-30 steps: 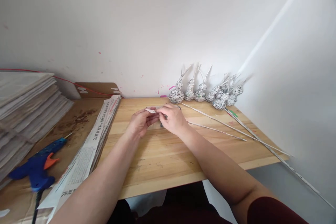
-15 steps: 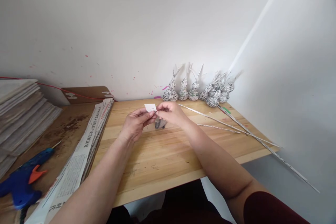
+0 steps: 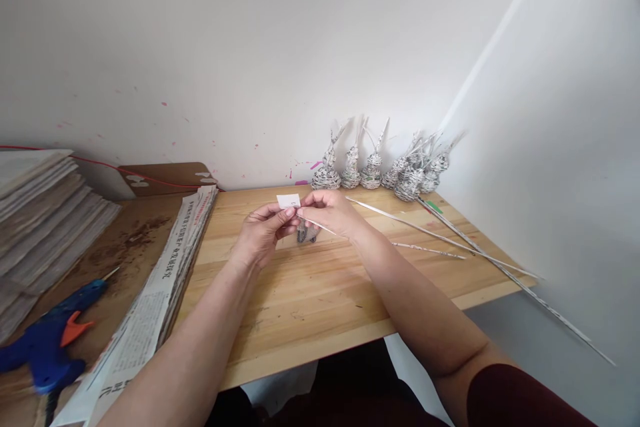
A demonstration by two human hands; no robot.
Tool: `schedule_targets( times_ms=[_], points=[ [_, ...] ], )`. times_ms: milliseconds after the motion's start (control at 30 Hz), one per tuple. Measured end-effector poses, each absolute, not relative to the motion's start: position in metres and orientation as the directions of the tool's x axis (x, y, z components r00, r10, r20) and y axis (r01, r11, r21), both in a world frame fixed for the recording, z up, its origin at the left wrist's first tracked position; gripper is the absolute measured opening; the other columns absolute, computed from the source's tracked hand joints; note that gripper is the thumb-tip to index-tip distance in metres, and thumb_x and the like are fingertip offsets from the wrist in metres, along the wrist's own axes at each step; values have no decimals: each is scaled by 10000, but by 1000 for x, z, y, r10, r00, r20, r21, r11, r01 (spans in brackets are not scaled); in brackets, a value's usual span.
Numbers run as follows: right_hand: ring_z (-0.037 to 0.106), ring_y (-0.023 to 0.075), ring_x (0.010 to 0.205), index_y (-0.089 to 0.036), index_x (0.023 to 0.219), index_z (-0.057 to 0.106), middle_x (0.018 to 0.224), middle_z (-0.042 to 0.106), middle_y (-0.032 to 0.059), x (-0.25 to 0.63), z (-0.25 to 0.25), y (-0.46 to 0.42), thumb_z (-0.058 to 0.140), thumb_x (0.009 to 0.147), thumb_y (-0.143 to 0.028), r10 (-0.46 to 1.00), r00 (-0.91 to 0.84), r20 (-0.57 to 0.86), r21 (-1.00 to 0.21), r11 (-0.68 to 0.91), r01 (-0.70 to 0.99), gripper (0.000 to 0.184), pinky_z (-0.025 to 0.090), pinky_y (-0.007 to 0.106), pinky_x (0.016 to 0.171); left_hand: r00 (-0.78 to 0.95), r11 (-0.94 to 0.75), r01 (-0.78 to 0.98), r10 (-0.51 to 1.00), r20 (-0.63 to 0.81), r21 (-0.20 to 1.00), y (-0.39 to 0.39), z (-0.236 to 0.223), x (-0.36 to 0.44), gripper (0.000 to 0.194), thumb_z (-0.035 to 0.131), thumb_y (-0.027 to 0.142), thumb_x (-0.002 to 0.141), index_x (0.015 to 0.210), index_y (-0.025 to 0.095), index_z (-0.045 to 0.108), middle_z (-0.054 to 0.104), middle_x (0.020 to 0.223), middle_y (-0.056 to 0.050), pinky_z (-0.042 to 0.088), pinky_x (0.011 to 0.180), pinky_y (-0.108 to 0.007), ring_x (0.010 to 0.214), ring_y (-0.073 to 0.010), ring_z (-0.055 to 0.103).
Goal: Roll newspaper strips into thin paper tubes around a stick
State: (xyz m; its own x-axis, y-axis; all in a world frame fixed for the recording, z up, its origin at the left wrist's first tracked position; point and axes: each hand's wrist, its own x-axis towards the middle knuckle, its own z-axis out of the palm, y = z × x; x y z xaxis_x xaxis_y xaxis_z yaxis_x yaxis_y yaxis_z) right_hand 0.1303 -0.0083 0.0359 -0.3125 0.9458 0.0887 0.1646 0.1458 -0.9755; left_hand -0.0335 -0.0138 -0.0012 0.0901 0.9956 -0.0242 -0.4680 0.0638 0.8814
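Note:
Between thumb and fingers, my left hand (image 3: pixel 263 230) pinches a small white paper strip (image 3: pixel 289 201), whose flat end stands up above the fingertips. My right hand (image 3: pixel 327 212) is closed beside it, its fingertips on a thin metal-like wire or needle (image 3: pixel 320 225) that slants down to the right under the palm; whether it is rolled paper I cannot tell. The fingertips of both hands nearly meet. Behind and below them a small grey, dark-edged object (image 3: pixel 304 232) rests on the wooden table (image 3: pixel 300 307); my fingers partly hide it.
Several woven newspaper gourd shapes (image 3: pixel 371 172) stand along the wall. Long rolled paper sticks (image 3: pixel 425 231) lie at right, some past the table edge. At left are newspaper strips (image 3: pixel 165 280), a blue glue gun (image 3: pixel 50 340), a paper stack (image 3: pixel 45 227) and cardboard (image 3: pixel 145 233).
The view has swung a little to the right. The white paper's flat end has turned upright in my left hand, and a thin light length now shows below my right thumb.

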Motion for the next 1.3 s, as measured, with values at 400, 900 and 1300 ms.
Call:
schedule_targets(
  times_ms=[400,900,1300],
  points=[
    [619,120,657,-176,786,648,713,669,1,126,29,-10,632,759,-265,907,-253,336,-810,416,413,94,483,237,621,109,114,-512,992,-67,851,-10,-6,-33,249,857,236,564,711,104,705,684,680,-34,563,621,-179,606,-87,638],
    [616,130,686,-209,841,651,783,696,9,119,30,-19,570,808,-203,858,-256,446,-628,504,593,87,451,245,664,46,113,-545,993,-105,831,-11,-9,-31,266,846,239,579,737,110,676,689,686,-37,560,612,-195,615,-101,649],
    [581,152,786,-209,845,641,843,682,25,113,24,-20,592,856,-273,770,-312,557,-473,603,642,82,401,255,738,18,106,-600,993,-119,793,-14,-2,-30,263,839,228,583,664,122,612,686,724,-22,549,617,-204,649,-109,652]
  ],
)
